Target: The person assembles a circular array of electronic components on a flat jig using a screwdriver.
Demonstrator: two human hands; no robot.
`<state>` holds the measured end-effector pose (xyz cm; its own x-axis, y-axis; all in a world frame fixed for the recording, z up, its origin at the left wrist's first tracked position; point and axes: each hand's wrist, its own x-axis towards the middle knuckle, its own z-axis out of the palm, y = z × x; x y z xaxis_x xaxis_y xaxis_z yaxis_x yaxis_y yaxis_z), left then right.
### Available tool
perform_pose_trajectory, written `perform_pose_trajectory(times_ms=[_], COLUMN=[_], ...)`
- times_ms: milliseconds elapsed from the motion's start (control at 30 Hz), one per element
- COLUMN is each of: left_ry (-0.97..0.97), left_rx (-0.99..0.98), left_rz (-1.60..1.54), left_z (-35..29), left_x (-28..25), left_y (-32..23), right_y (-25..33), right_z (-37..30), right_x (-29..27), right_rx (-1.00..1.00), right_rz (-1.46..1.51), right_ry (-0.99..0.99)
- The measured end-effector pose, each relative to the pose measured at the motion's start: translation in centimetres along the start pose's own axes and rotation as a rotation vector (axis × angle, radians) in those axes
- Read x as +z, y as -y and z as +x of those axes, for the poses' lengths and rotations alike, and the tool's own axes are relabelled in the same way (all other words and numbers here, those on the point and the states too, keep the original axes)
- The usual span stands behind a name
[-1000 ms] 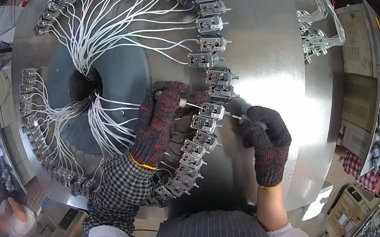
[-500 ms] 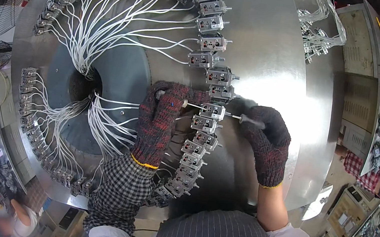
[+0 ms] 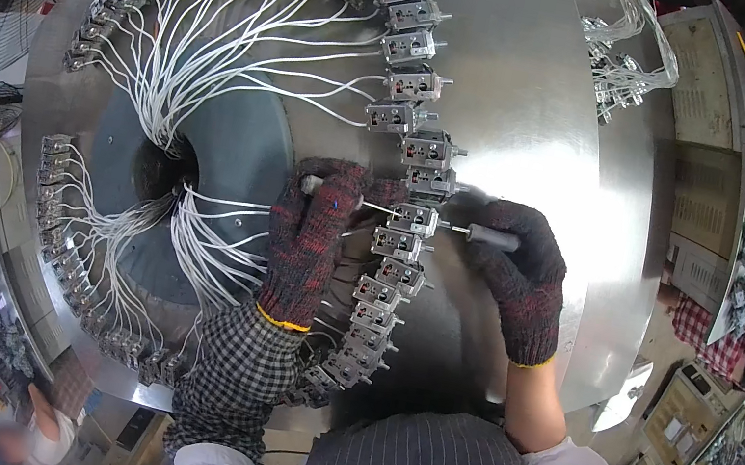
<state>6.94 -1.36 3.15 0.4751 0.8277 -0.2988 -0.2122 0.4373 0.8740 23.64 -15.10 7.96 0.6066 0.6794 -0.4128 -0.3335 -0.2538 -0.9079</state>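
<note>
A ring of small metal box-shaped units [image 3: 410, 45], thermostat-like, stands on the round metal table, each with a short shaft pointing outward. My left hand [image 3: 311, 232], in a dark red-flecked knit glove, is closed around a slim screwdriver [image 3: 381, 208]. Its pale handle end pokes out of the fist, and its thin shaft reaches the inner side of one metal unit [image 3: 415, 218]. On that unit's outer side, my right hand [image 3: 525, 274], gloved alike, grips a grey-handled driver [image 3: 493, 238] whose thin shaft lines up with the unit's shaft. Whether the tips engage is too small to tell.
White leads [image 3: 222, 67] run from the units into a hole in the grey centre disc [image 3: 266, 129]. More wired units [image 3: 619, 77] lie at the far right of the metal table [image 3: 517, 89]. Other people are at the sides, one in a checked shirt [image 3: 718, 333].
The grey handle shows more plainly now, as my right fingers have shifted around it. The ring's near units sit very slightly further left. My left hand has barely moved.
</note>
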Motion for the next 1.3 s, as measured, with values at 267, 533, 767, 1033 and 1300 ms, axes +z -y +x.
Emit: perform_pose_trajectory(times_ms=[267, 533, 767, 1033, 1300], left_ry=[0.034, -0.005, 0.134, 0.056, 0.13], left_rx=[-0.087, 0.002, 0.064, -0.025, 0.125], left_rz=[0.036, 0.183, 0.068, 0.118, 0.119], left_z=[-0.1, -0.4, -0.3, -0.5, -0.2], left_x=[-0.6, 0.7, 1.3, 1.4, 0.4], left_y=[0.5, -0.5, -1.4, -1.4, 0.1], right_y=[0.7, 0.9, 1.3, 0.8, -0.1], right_z=[0.1, 0.1, 0.0, 0.2, 0.2], right_x=[-0.1, -0.2, -0.1, -0.5, -0.1], right_rx=[0.078, 0.105, 0.162, -0.02, -0.252], right_rz=[-0.06, -0.095, -0.21, -0.165, -0.22], right_ry=[-0.013, -0.027, -0.048, -0.034, -0.072])
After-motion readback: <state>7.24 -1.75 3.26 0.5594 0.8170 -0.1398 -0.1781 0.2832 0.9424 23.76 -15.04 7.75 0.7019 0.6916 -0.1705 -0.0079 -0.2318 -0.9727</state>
